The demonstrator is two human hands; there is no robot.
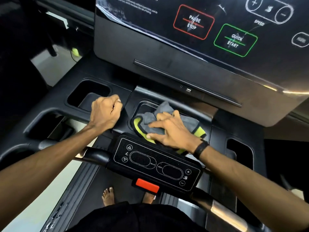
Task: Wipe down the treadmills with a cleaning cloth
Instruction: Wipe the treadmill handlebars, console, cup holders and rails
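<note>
A grey and lime-green cleaning cloth (pixel 167 113) lies bunched in the centre tray (pixel 142 106) of the black treadmill console (pixel 167 67). My right hand (pixel 170 131) presses on the cloth with spread, straight fingers; a black band is on its wrist. My left hand (pixel 105 113) rests as a curled fist on the console ledge just left of the tray, holding nothing that I can see.
A deep cup holder (pixel 88 96) sits left of my left hand, another (pixel 240 153) at the right. A handlebar control panel (pixel 157 164) with a red clip (pixel 147 185) lies below the tray. The touch screen (pixel 217 27) rises behind. Bare feet stand on the belt (pixel 93 195).
</note>
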